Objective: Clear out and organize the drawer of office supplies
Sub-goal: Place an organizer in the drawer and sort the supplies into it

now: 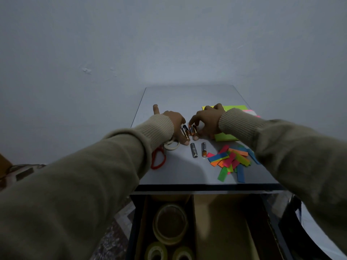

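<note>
Nearest the camera, below the forearms in olive sleeves, the open drawer (187, 199) holds a large roll of clear tape (170, 223) and two smaller rolls (156, 250) in a cardboard-lined left compartment, with a bare cardboard compartment to the right. Above it, on the grey surface (180, 173), the two hands meet over a small cluster of batteries (188, 131). The left hand (175, 124) rests beside them with its thumb down against the surface and its forefinger stretched straight out away from the body; how far its other fingers curl round a battery I cannot tell. The right hand (204, 121) pinches an orange-and-black battery (191, 130) between curled fingertips and thumb. Just nearer the body than the hands lie two loose batteries side by side, a silver one (193, 150) and an orange-ended one (204, 149), apart from each other. Under the left wrist sit pale rubber bands (171, 145), with a red band (158, 158) nearer the body along the left sleeve. Under and beyond the right hand lies a green-yellow pad of sticky notes (228, 136). Below the right wrist is a scattered heap of coloured paper flags (231, 160) in green, blue, pink and orange.
</note>
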